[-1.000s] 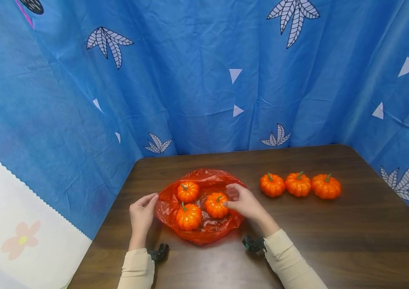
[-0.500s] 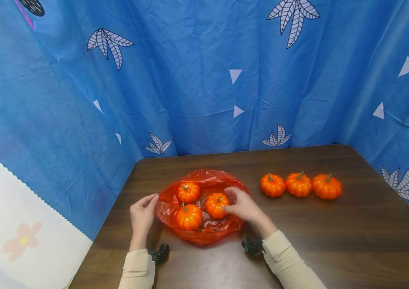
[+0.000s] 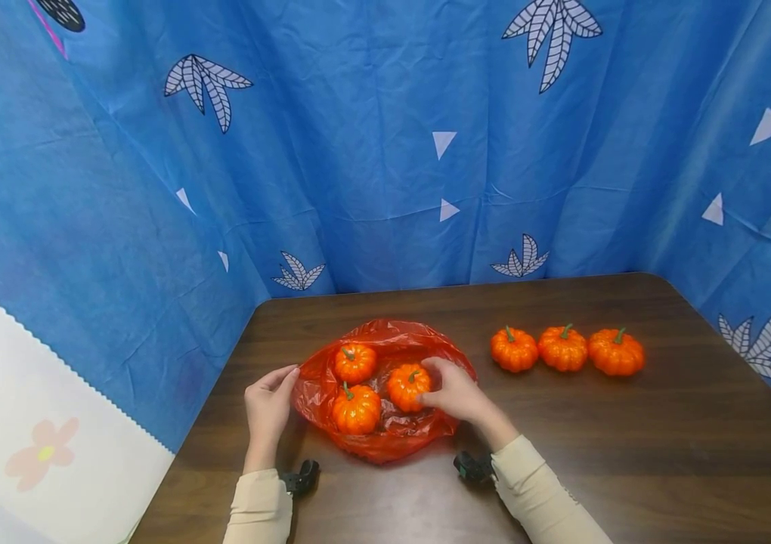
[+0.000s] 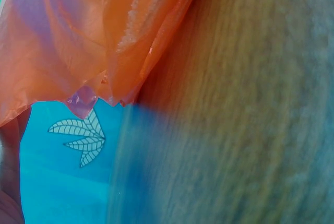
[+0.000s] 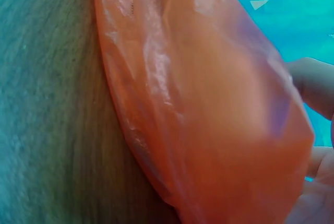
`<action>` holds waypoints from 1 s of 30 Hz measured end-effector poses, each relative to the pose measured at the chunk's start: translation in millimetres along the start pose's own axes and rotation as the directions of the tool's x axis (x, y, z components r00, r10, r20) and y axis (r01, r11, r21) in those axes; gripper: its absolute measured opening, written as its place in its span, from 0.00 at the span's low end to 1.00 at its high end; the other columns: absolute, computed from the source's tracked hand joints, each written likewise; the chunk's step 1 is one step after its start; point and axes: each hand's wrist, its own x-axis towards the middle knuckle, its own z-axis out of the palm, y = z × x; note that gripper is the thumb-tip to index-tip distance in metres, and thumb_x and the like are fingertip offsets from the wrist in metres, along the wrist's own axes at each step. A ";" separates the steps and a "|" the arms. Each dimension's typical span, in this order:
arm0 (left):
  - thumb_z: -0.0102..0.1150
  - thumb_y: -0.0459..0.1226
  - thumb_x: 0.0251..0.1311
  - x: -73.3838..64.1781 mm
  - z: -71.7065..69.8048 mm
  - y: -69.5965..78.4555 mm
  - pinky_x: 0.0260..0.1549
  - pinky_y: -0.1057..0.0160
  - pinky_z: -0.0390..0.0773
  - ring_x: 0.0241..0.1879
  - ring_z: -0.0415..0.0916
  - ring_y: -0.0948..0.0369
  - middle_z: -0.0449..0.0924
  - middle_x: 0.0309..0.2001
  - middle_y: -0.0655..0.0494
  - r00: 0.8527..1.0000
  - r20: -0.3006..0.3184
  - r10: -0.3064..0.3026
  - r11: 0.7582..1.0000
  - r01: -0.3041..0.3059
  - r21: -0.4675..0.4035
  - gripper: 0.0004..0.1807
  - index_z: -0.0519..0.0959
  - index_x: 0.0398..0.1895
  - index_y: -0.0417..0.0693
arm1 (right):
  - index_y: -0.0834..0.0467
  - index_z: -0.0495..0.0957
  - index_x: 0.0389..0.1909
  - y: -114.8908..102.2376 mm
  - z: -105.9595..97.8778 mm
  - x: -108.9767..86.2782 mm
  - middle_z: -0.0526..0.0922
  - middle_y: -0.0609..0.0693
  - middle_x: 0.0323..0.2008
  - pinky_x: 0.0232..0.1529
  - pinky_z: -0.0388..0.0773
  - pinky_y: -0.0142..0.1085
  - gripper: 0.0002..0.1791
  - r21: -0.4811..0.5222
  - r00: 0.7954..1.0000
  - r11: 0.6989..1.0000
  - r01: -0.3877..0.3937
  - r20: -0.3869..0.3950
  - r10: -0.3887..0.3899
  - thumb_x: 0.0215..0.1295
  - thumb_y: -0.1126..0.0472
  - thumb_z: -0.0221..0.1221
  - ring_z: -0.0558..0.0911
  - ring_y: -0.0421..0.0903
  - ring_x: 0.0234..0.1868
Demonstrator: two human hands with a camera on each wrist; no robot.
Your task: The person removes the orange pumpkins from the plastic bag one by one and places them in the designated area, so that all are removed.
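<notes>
A thin red plastic bag (image 3: pixel 388 446) lies spread with its mouth up on the table, and three small orange pumpkins with green stems are inside. My left hand (image 3: pixel 267 404) pinches the bag's left edge between thumb and fingertips. Over the right rim reaches my right hand (image 3: pixel 459 391), its thumb and fingers around the right side of the nearest pumpkin (image 3: pixel 407 388). The other two, a rear pumpkin (image 3: pixel 355 363) and a front pumpkin (image 3: pixel 356 410), sit in the bag's left half. Bag film (image 5: pixel 219 104) fills much of the right wrist view and hides the pumpkins there.
Three more pumpkins stand in a row right of the bag: a left one (image 3: pixel 514 349), a middle one (image 3: pixel 562 348) and a right one (image 3: pixel 616 353). Beneath everything is a dark wooden table (image 3: pixel 630 453). A blue patterned curtain (image 3: pixel 385 151) hangs behind its back edge.
My right hand's fingers have closed in on the right pumpkin in the bag, with the thumb lower on its side. The pumpkins and my left hand stay where they were.
</notes>
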 end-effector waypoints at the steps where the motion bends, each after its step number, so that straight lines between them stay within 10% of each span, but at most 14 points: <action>1: 0.65 0.48 0.64 0.2 0.1 -0.2 0.37 0.69 0.86 0.41 0.87 0.57 0.87 0.49 0.43 1.000 -0.002 0.005 1.000 -0.005 -0.001 0.18 0.87 0.48 0.44 | 0.63 0.72 0.64 0.4 0.4 0.1 0.78 0.59 0.62 0.66 0.73 0.56 0.35 -0.005 1.000 1.000 0.000 0.002 0.000 0.55 0.62 0.72 0.77 0.56 0.61; 23: 0.65 0.48 0.64 0.3 0.7 -1.5 0.38 0.69 0.86 0.44 0.87 0.52 0.87 0.49 0.43 1.000 -0.010 0.018 1.000 -0.018 0.008 0.19 0.87 0.48 0.44 | 0.64 0.70 0.65 3.8 8.7 0.2 0.76 0.60 0.62 0.67 0.72 0.57 0.39 -0.072 1.000 0.997 -0.010 0.005 0.010 0.53 0.60 0.75 0.76 0.58 0.61; 30: 0.65 0.48 0.64 0.7 0.8 -0.6 0.36 0.71 0.85 0.38 0.86 0.65 0.87 0.48 0.42 1.000 -0.013 0.021 1.000 -0.021 0.006 0.18 0.87 0.47 0.44 | 0.65 0.69 0.64 3.8 9.9 0.0 0.77 0.61 0.61 0.66 0.73 0.57 0.41 -0.073 1.000 0.997 -0.006 -0.004 0.006 0.51 0.59 0.76 0.77 0.58 0.61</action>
